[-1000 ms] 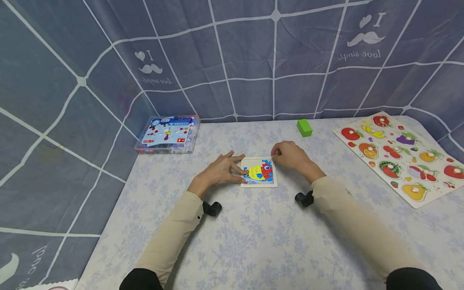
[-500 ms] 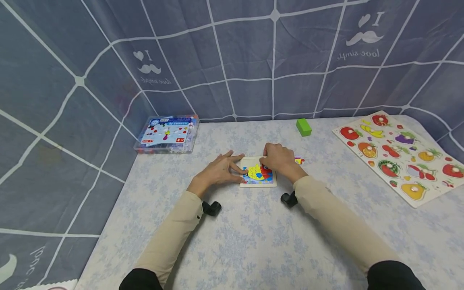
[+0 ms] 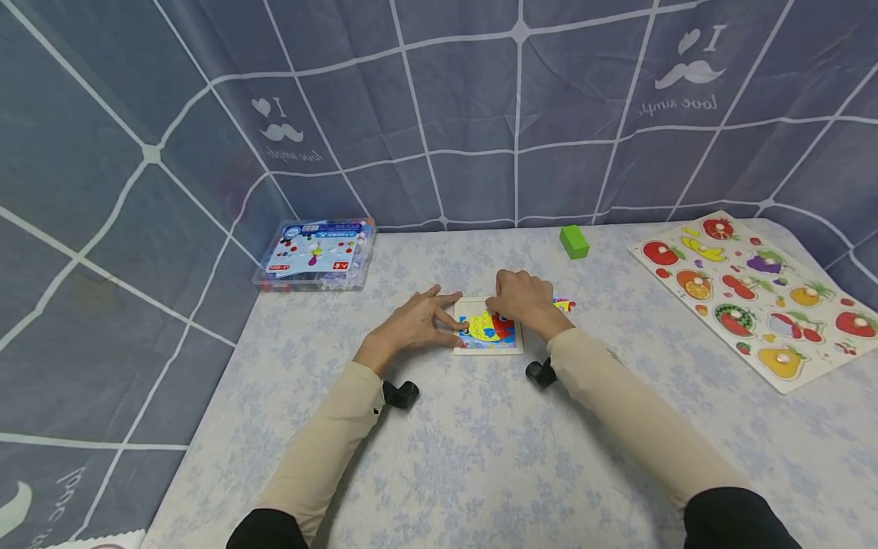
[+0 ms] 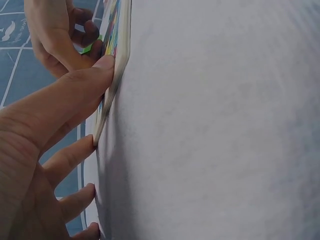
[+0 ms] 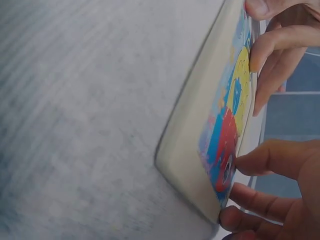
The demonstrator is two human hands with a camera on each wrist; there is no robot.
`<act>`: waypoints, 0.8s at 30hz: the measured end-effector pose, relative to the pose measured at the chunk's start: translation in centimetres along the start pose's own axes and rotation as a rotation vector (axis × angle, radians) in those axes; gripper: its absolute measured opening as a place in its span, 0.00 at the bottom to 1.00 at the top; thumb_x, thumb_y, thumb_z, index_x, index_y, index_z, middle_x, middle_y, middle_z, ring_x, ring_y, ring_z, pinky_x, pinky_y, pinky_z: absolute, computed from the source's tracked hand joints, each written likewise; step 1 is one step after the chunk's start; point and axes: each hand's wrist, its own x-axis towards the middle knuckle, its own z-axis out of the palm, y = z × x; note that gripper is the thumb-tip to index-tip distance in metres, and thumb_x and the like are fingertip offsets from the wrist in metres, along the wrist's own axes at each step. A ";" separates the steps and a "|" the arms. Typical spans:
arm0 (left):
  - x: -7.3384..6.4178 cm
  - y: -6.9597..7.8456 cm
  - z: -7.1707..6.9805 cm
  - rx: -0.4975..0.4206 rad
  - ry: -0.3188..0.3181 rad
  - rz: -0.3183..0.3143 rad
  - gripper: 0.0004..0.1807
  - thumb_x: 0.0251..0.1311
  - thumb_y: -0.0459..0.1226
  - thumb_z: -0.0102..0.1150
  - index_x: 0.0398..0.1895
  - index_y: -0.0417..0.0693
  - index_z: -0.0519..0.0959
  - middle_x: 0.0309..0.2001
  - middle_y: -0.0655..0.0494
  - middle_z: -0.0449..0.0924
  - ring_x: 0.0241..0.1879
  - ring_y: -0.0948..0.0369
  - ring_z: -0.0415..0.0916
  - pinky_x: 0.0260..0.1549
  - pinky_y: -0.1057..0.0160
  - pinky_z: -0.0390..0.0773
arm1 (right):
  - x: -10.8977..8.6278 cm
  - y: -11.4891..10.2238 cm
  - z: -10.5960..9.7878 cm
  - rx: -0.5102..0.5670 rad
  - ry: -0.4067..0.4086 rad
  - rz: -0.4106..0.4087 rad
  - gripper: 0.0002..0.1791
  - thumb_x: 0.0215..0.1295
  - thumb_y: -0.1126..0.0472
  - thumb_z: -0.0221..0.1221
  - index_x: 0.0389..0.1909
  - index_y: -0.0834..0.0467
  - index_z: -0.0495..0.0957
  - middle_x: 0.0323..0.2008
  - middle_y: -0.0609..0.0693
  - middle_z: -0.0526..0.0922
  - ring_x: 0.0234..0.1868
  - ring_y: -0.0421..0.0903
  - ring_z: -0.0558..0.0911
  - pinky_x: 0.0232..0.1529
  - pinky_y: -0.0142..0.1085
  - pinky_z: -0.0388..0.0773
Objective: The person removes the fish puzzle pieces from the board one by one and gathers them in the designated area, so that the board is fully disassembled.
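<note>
A small framed jigsaw puzzle (image 3: 487, 343) of a red and yellow fish lies flat on the table. Over its left side, my left hand (image 3: 414, 320) spreads its fingers, with fingertips touching the frame and picture. My right hand (image 3: 524, 297) covers the upper right corner, fingers curled; in the right wrist view its thumb (image 5: 267, 157) touches the picture beside the fish's eye, and the other fingers are at the frame's corner. A colourful loose piece (image 3: 565, 305) shows just right of that hand, partly hidden behind it.
A green block (image 3: 575, 242) stands behind the right hand. To the right lies a fruit picture board (image 3: 761, 301). A clear plastic box (image 3: 317, 255) with a printed sheet sits at the back left. A grey-blue curtain (image 3: 473, 114) hangs behind the table.
My right hand has moved left from beside the puzzle onto its upper right part, uncovering the colourful piece on the table. The left hand has stayed in place.
</note>
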 end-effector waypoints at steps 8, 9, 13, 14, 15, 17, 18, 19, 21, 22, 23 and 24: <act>0.2 0.1 0.0 0.009 -0.005 -0.007 0.20 0.51 0.52 0.74 0.48 0.61 0.87 0.73 0.60 0.61 0.77 0.48 0.40 0.72 0.41 0.39 | 0.1 0.0 -0.3 0.007 -0.035 0.022 0.15 0.64 0.46 0.56 0.35 0.55 0.75 0.28 0.51 0.78 0.30 0.51 0.78 0.36 0.46 0.73; 0.2 0.1 0.0 0.012 -0.004 -0.010 0.20 0.50 0.52 0.74 0.48 0.61 0.87 0.73 0.60 0.61 0.77 0.49 0.40 0.72 0.41 0.39 | 0.0 0.1 -0.4 0.016 -0.037 0.023 0.15 0.64 0.46 0.55 0.36 0.55 0.75 0.28 0.50 0.78 0.30 0.51 0.77 0.36 0.46 0.73; 0.1 0.1 -0.1 0.007 0.000 -0.014 0.20 0.50 0.51 0.74 0.48 0.60 0.87 0.73 0.60 0.61 0.77 0.49 0.40 0.72 0.42 0.38 | -0.3 0.3 -0.7 0.076 -0.047 0.018 0.15 0.66 0.46 0.54 0.37 0.55 0.75 0.28 0.50 0.77 0.32 0.49 0.76 0.36 0.45 0.72; 0.1 0.1 -0.1 0.005 -0.001 -0.013 0.20 0.50 0.51 0.74 0.48 0.60 0.87 0.73 0.60 0.61 0.77 0.49 0.40 0.72 0.42 0.38 | -0.4 0.4 -0.7 0.091 -0.049 0.010 0.15 0.66 0.46 0.54 0.38 0.55 0.75 0.28 0.50 0.77 0.32 0.49 0.75 0.35 0.44 0.71; 0.1 0.0 0.0 0.004 -0.001 -0.011 0.20 0.51 0.51 0.74 0.48 0.60 0.87 0.73 0.59 0.61 0.77 0.49 0.40 0.72 0.42 0.38 | -0.5 0.4 -0.8 0.103 -0.050 0.000 0.14 0.66 0.47 0.54 0.38 0.55 0.75 0.27 0.50 0.77 0.32 0.49 0.75 0.34 0.43 0.70; 0.1 -0.1 0.0 0.002 -0.001 -0.006 0.20 0.51 0.51 0.74 0.48 0.60 0.87 0.73 0.59 0.61 0.77 0.48 0.40 0.72 0.41 0.38 | -0.6 0.5 -0.9 0.122 -0.047 -0.021 0.13 0.66 0.49 0.54 0.37 0.55 0.74 0.26 0.50 0.77 0.30 0.49 0.75 0.31 0.41 0.69; 0.1 -0.1 0.0 0.001 0.000 -0.005 0.20 0.51 0.51 0.74 0.48 0.60 0.87 0.73 0.59 0.61 0.77 0.48 0.40 0.72 0.41 0.38 | -0.7 0.5 -0.9 0.128 -0.042 -0.033 0.12 0.66 0.50 0.54 0.36 0.55 0.75 0.25 0.49 0.77 0.29 0.49 0.75 0.30 0.40 0.69; 0.1 -0.1 0.0 -0.001 0.002 -0.003 0.20 0.51 0.51 0.74 0.48 0.60 0.87 0.73 0.59 0.61 0.77 0.48 0.40 0.72 0.41 0.38 | -0.8 0.5 -1.0 0.130 -0.036 -0.044 0.11 0.66 0.50 0.55 0.35 0.55 0.75 0.25 0.49 0.77 0.28 0.49 0.74 0.29 0.40 0.68; 0.0 -0.1 0.0 -0.002 0.007 0.002 0.20 0.50 0.51 0.74 0.48 0.59 0.87 0.73 0.59 0.61 0.77 0.48 0.40 0.72 0.41 0.38 | -0.9 0.6 -1.1 0.134 -0.026 -0.065 0.10 0.66 0.52 0.55 0.34 0.55 0.76 0.24 0.49 0.78 0.26 0.49 0.73 0.27 0.39 0.68; 0.0 -0.2 0.0 -0.002 0.010 0.005 0.20 0.50 0.51 0.74 0.48 0.59 0.87 0.73 0.58 0.61 0.77 0.48 0.40 0.72 0.41 0.38 | -1.0 0.7 -1.1 0.137 -0.020 -0.072 0.09 0.66 0.53 0.55 0.34 0.55 0.76 0.25 0.49 0.78 0.26 0.48 0.73 0.27 0.39 0.67; 0.0 -0.2 0.1 -0.003 0.012 0.005 0.20 0.50 0.51 0.74 0.48 0.59 0.87 0.73 0.58 0.62 0.77 0.48 0.40 0.72 0.41 0.38 | -1.0 0.7 -1.2 0.142 -0.015 -0.080 0.09 0.65 0.54 0.55 0.34 0.55 0.77 0.25 0.49 0.79 0.26 0.48 0.73 0.26 0.38 0.67; 0.0 -0.2 0.1 -0.005 0.013 0.006 0.20 0.50 0.50 0.74 0.48 0.59 0.87 0.73 0.58 0.62 0.77 0.48 0.40 0.72 0.41 0.38 | -1.1 0.8 -1.2 0.148 -0.011 -0.089 0.08 0.65 0.54 0.56 0.34 0.55 0.77 0.26 0.49 0.79 0.26 0.48 0.73 0.25 0.38 0.67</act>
